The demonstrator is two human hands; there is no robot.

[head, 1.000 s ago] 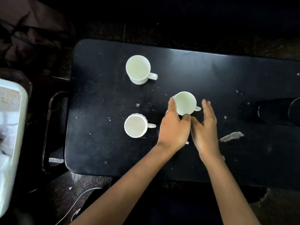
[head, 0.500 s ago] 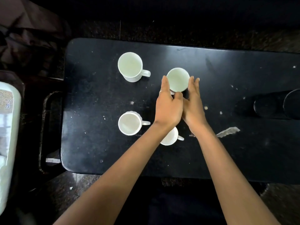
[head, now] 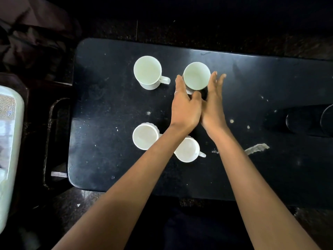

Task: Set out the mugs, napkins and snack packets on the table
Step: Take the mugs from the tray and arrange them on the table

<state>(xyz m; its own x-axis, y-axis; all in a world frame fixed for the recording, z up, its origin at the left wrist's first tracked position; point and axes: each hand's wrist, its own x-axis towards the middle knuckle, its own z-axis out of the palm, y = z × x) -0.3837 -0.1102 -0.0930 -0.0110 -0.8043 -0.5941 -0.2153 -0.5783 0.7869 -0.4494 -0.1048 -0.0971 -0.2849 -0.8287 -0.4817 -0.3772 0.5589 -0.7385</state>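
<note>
Four white mugs stand upright on the black table [head: 108, 105]. One mug [head: 146, 71] is at the far left with its handle to the right. Beside it, my left hand [head: 183, 112] grips another mug [head: 196, 76], fingers on its left side and thumb curled under its near side. My right hand [head: 213, 105] touches that mug's right side with straight fingers. Two more mugs sit nearer me: one [head: 144, 136] on the left and one [head: 187, 150] partly under my left forearm. No napkins or snack packets are in view.
A white container [head: 9, 141] sits off the table at the left edge, next to a dark metal frame [head: 55, 132]. Dark round objects [head: 306, 121] lie at the table's right end. A pale scrap [head: 255, 147] marks the tabletop near my right forearm.
Both hands have moved the mug away from me, from the table's middle to the far side next to the far-left mug. The near-right mug came into view.
</note>
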